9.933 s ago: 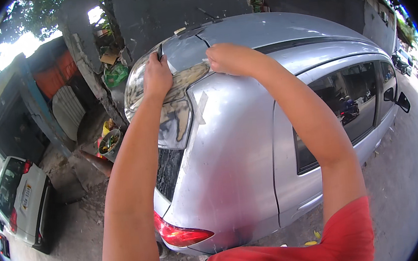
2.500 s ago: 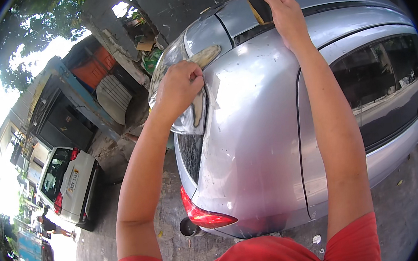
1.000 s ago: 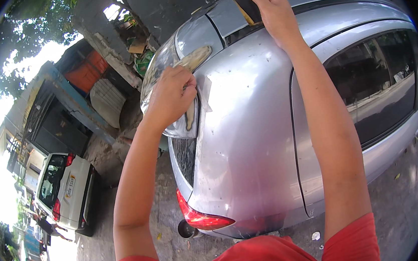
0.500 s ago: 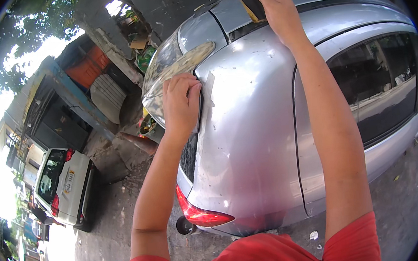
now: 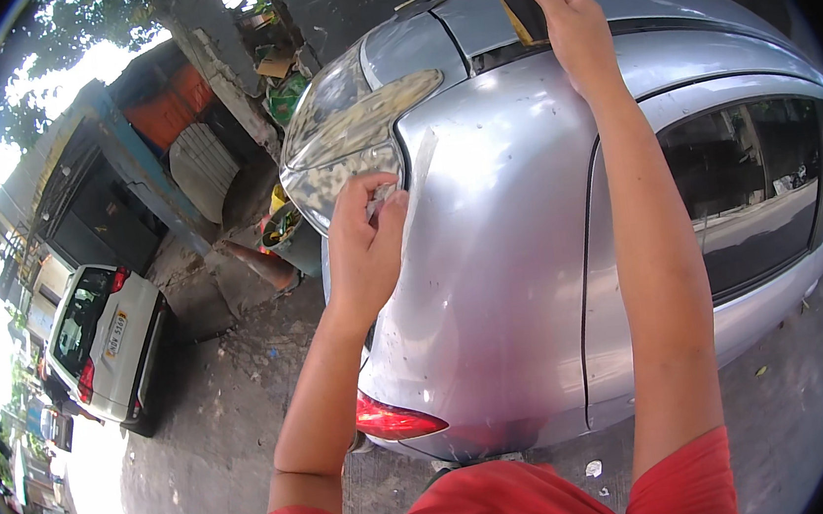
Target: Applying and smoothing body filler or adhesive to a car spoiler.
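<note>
In front of me is the rear corner of a silver car (image 5: 506,208), with a red tail light (image 5: 397,418) low on it. My left hand (image 5: 368,251) is at the trunk gap, fingers pinched on a small crumpled greyish-white thing (image 5: 382,198) whose kind I cannot make out. Beside those fingertips, a pale narrow strip (image 5: 426,171) runs along the rear panel. The trunk lid next to it has a patchy yellowish-grey area (image 5: 359,118). My right hand (image 5: 576,33) reaches to the roof edge and grips a flat black piece with a tan edge (image 5: 524,14).
A white car (image 5: 107,336) is parked at the left. Between it and the silver car stand a bucket with plants (image 5: 291,239) and a leaning corrugated sheet (image 5: 208,182). Small white scraps (image 5: 593,468) lie on the ground near me.
My view has shifted slightly. My left hand has moved down along the trunk edge, and more of the pale strip and the crumpled thing show. My right hand still holds the black piece.
</note>
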Motion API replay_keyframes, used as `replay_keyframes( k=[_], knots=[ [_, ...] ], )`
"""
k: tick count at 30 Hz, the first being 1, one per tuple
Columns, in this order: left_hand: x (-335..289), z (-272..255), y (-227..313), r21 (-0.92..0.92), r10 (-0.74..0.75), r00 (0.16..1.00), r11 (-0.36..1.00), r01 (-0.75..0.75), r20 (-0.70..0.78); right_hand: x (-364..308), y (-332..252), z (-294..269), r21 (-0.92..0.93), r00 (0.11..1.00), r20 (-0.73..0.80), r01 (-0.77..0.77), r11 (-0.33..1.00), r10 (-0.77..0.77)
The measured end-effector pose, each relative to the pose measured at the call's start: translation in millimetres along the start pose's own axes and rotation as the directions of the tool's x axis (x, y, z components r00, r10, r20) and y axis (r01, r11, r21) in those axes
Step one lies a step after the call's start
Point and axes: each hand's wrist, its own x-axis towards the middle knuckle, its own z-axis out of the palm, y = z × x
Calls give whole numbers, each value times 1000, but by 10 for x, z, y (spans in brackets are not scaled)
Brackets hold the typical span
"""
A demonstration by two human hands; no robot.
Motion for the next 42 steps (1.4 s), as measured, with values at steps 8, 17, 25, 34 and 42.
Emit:
replay_keyframes(
  k=[8, 17, 25, 34, 42],
  knots=[
    [785, 73, 94, 212, 166, 956, 953, -219, 243, 17, 18, -39, -49, 995, 11, 96, 994, -96],
    [928, 107, 295, 315, 190, 906, 894, -319, 377, -30, 18, -26, -242, 966, -67, 226, 944, -248],
    [913, 126, 191, 317, 236, 908, 881, -350, 346, -55, -18, 30, -150, 977, -53, 196, 969, -205],
    [910, 170, 118, 242, 306, 909, 894, -377, 283, -46, 6, -3, -119, 981, -45, 181, 976, -187],
    [866, 251, 52, 454, 330, 882, 764, -459, 337, -69, 5, -42, -122, 983, -40, 175, 977, -181]
  ],
)
